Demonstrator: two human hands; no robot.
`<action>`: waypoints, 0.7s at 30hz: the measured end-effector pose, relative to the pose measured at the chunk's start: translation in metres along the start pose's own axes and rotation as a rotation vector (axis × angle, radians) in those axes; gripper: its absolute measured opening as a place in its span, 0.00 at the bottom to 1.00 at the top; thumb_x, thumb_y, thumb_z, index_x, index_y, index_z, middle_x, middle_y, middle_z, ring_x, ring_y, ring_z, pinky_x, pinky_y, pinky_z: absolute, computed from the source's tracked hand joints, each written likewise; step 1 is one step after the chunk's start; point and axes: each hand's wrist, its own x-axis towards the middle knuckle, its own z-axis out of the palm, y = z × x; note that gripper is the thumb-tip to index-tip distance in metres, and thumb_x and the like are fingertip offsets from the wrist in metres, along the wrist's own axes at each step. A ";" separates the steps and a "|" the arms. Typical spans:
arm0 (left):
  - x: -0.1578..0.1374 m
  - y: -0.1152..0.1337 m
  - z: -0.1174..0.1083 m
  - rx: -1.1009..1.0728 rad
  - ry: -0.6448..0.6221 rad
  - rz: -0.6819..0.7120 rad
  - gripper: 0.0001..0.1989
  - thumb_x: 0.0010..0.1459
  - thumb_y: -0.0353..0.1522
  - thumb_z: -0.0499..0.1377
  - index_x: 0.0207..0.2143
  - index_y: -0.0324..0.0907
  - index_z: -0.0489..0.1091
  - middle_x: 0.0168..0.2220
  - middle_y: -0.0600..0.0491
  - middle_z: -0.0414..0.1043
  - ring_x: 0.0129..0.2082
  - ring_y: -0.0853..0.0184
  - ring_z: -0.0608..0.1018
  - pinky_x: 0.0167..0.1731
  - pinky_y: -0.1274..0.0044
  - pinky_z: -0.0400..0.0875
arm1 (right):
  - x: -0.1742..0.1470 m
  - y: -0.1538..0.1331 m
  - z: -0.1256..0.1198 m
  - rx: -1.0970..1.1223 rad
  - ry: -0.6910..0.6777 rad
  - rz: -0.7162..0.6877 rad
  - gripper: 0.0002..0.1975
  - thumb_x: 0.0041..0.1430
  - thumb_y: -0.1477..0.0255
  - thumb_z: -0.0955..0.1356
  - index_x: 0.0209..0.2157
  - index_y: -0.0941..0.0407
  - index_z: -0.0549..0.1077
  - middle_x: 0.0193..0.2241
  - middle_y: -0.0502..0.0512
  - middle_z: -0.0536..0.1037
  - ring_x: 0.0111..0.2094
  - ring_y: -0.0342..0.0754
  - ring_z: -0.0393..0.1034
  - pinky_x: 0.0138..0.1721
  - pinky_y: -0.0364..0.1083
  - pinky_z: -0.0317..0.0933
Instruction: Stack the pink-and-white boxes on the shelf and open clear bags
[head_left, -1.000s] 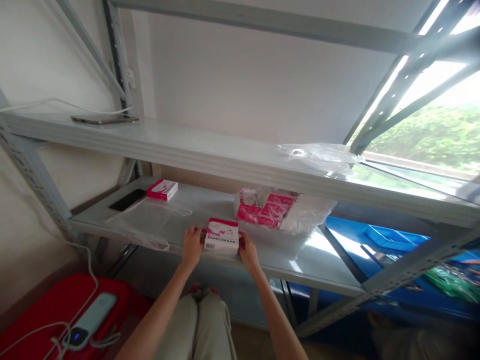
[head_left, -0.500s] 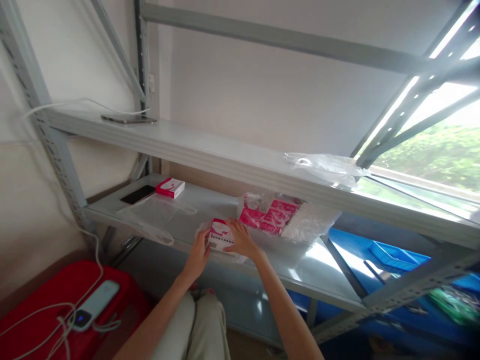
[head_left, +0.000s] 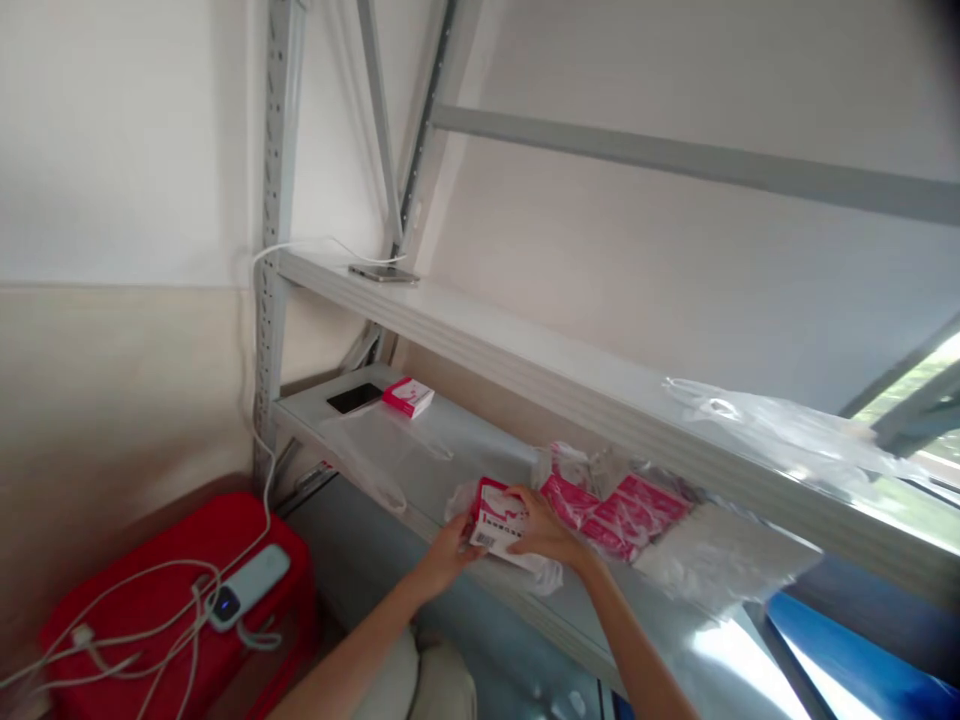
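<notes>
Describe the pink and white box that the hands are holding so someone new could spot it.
Find the grey metal rack's lower shelf. Near its front edge, both hands, left hand and right hand, hold a small pink and white box over a clear plastic bag. Unlike the lone box by the phone, and the bagged boxes, it shows a barcode label.

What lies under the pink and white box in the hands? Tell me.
A crumpled clear plastic bag lies beneath the small pink and white cardboard box, spread on the grey metal shelf. The left hand and right hand cover the box's edges, so whether it sits inside the bag is unclear.
</notes>
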 end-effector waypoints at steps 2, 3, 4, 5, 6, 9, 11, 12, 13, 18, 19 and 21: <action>0.003 0.016 0.003 -0.135 -0.019 -0.014 0.47 0.42 0.47 0.69 0.62 0.45 0.54 0.58 0.41 0.61 0.53 0.56 0.70 0.55 0.65 0.63 | -0.004 -0.006 -0.011 0.043 0.016 -0.062 0.40 0.34 0.70 0.76 0.53 0.51 0.65 0.54 0.60 0.65 0.55 0.57 0.59 0.56 0.48 0.54; 0.005 0.026 0.005 -0.214 -0.016 -0.052 0.49 0.42 0.50 0.67 0.63 0.45 0.52 0.58 0.41 0.61 0.52 0.57 0.72 0.52 0.66 0.66 | -0.006 -0.011 -0.018 0.065 0.012 -0.090 0.40 0.34 0.69 0.76 0.54 0.51 0.64 0.55 0.60 0.64 0.56 0.56 0.59 0.57 0.48 0.54; 0.007 0.037 0.005 -0.290 -0.010 -0.112 0.49 0.44 0.54 0.64 0.63 0.46 0.51 0.57 0.41 0.63 0.50 0.58 0.74 0.48 0.68 0.69 | -0.007 -0.017 -0.025 0.080 0.000 -0.116 0.41 0.35 0.68 0.75 0.54 0.51 0.63 0.57 0.60 0.62 0.57 0.55 0.58 0.58 0.48 0.53; 0.011 0.050 0.005 -0.355 -0.005 -0.186 0.47 0.47 0.57 0.59 0.63 0.46 0.50 0.55 0.41 0.65 0.46 0.59 0.76 0.43 0.69 0.72 | -0.007 -0.024 -0.032 0.083 -0.016 -0.137 0.41 0.35 0.68 0.75 0.55 0.51 0.63 0.58 0.60 0.61 0.58 0.55 0.57 0.59 0.49 0.52; 0.014 0.063 0.004 -0.398 0.008 -0.265 0.45 0.49 0.59 0.55 0.63 0.46 0.49 0.52 0.42 0.68 0.43 0.59 0.77 0.37 0.70 0.74 | -0.007 -0.033 -0.040 0.074 -0.032 -0.156 0.41 0.35 0.68 0.75 0.55 0.51 0.63 0.60 0.60 0.59 0.60 0.55 0.55 0.60 0.50 0.50; 0.027 0.103 -0.001 -0.322 0.103 -0.382 0.46 0.49 0.53 0.60 0.64 0.48 0.44 0.46 0.45 0.73 0.36 0.60 0.79 0.24 0.76 0.73 | 0.002 -0.062 -0.060 0.017 -0.061 -0.209 0.40 0.36 0.71 0.74 0.55 0.52 0.65 0.62 0.60 0.56 0.62 0.55 0.51 0.62 0.52 0.46; 0.035 0.125 -0.007 -0.249 0.186 -0.368 0.45 0.46 0.44 0.66 0.62 0.48 0.48 0.45 0.47 0.74 0.36 0.61 0.79 0.22 0.79 0.72 | 0.011 -0.075 -0.071 0.006 -0.051 -0.254 0.40 0.38 0.72 0.73 0.57 0.51 0.64 0.62 0.59 0.56 0.63 0.55 0.50 0.63 0.55 0.45; 0.039 0.133 -0.010 -0.238 0.223 -0.349 0.42 0.45 0.41 0.67 0.60 0.47 0.52 0.44 0.48 0.74 0.36 0.61 0.79 0.22 0.79 0.72 | 0.016 -0.078 -0.074 0.014 -0.028 -0.280 0.40 0.39 0.72 0.73 0.58 0.51 0.64 0.62 0.58 0.57 0.63 0.56 0.50 0.63 0.57 0.45; 0.041 0.139 -0.014 -0.247 0.255 -0.333 0.39 0.44 0.40 0.67 0.57 0.46 0.55 0.44 0.47 0.74 0.36 0.61 0.79 0.21 0.79 0.72 | 0.021 -0.078 -0.076 0.028 0.017 -0.304 0.41 0.40 0.70 0.73 0.59 0.50 0.62 0.62 0.58 0.57 0.63 0.56 0.49 0.63 0.58 0.45; 0.052 0.156 -0.031 -0.373 0.482 -0.215 0.31 0.50 0.39 0.63 0.54 0.45 0.55 0.47 0.45 0.73 0.37 0.61 0.79 0.23 0.79 0.73 | 0.044 -0.058 -0.042 0.226 0.479 -0.201 0.39 0.55 0.60 0.68 0.64 0.51 0.51 0.63 0.61 0.56 0.63 0.55 0.50 0.61 0.58 0.49; 0.056 0.159 -0.034 -0.376 0.524 -0.170 0.32 0.51 0.38 0.62 0.56 0.45 0.53 0.49 0.45 0.71 0.39 0.62 0.79 0.25 0.79 0.74 | 0.050 -0.056 -0.027 0.274 0.527 -0.170 0.38 0.58 0.59 0.66 0.65 0.52 0.47 0.64 0.62 0.54 0.63 0.54 0.51 0.60 0.58 0.51; 0.066 0.161 -0.040 -0.353 0.569 -0.078 0.33 0.54 0.37 0.61 0.59 0.46 0.49 0.53 0.44 0.68 0.42 0.62 0.78 0.29 0.78 0.75 | 0.068 -0.058 0.006 0.318 0.503 -0.200 0.44 0.57 0.59 0.67 0.67 0.53 0.39 0.65 0.64 0.48 0.64 0.55 0.50 0.59 0.58 0.54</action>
